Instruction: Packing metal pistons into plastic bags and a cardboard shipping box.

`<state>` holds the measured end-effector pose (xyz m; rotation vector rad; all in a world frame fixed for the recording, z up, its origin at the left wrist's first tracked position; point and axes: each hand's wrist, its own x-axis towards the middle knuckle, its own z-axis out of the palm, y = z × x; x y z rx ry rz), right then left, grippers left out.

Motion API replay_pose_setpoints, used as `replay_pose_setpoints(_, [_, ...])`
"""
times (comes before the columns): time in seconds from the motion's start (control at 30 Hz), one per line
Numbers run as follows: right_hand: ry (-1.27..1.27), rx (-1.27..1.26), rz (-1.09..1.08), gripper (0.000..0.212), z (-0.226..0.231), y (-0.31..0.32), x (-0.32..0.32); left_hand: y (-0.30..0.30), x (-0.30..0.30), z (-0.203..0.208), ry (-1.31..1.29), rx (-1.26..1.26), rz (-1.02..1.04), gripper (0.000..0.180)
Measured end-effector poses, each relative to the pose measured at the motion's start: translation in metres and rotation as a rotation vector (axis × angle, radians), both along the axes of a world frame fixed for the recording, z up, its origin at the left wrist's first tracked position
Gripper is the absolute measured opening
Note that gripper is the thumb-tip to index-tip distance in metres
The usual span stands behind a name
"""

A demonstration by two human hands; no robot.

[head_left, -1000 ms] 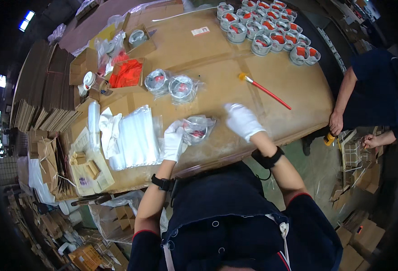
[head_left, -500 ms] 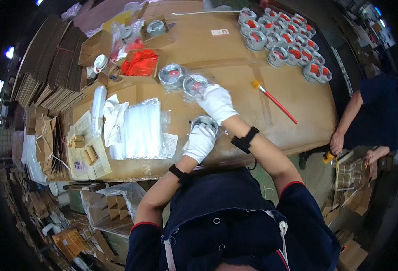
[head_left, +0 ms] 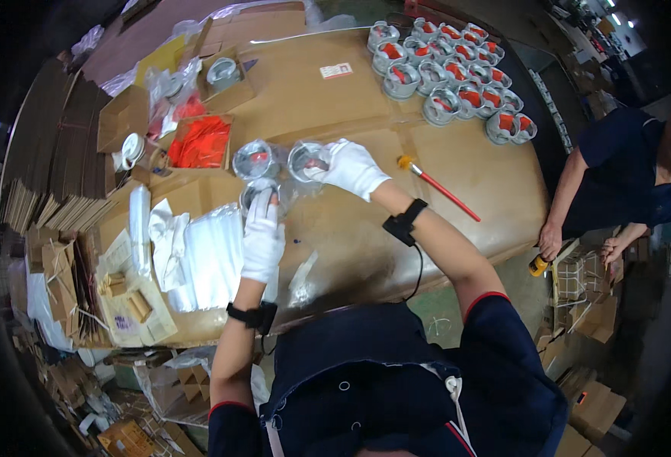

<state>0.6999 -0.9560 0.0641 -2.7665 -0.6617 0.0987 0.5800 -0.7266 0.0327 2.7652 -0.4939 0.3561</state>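
Note:
My left hand [head_left: 263,240], in a white glove, has its fingers over the near rim of a grey round metal fitting [head_left: 253,190], which they partly hide. In a matching glove, my right hand [head_left: 352,169] grips the right side of a second grey fitting [head_left: 299,158], with its fingertips inside the opening. Just left of that one stands a third fitting [head_left: 255,158] with a bit of red inside. Clear plastic film shows around these fittings. Both wrists wear black bands with a cable.
Many grey fittings [head_left: 442,105] with red pieces stand at the far right. A red-handled brush [head_left: 448,194] lies right of my hands. At left are a box of red pieces [head_left: 201,143], clear plastic bags [head_left: 212,255] and stacked cardboard [head_left: 61,145]. A co-worker [head_left: 610,167] stands at the right.
My left hand has moved forward and left with its fitting, from near the table's front edge to beside the other two. My right hand stays at its fitting. The head view has shifted.

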Motion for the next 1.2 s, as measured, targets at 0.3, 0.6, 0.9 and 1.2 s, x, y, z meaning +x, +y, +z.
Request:
replay_pose_setpoints(0.3, [-0.421,-0.433,-0.714,0.045,0.001,-0.203,0.102,0.070,-0.124,-0.054,0.332,0.520,0.602,0.054])
replay_pose_setpoints(0.6, [-0.039,-0.551,-0.643,0.044,-0.014,-0.219,0.125,0.096,-0.167,-0.049,0.524,0.009,0.567,0.014])
replay_pose_setpoints(0.9, [0.651,0.647,-0.827,0.057,-0.012,-0.198,0.014,0.094,-0.146,-0.028,0.557,-0.197,0.542,0.026])
replay_pose_setpoints(1.2, [0.851,0.950,-0.760,0.028,-0.045,-0.150,-0.165,0.093,-0.149,-0.062,0.424,0.221,0.313,0.034])
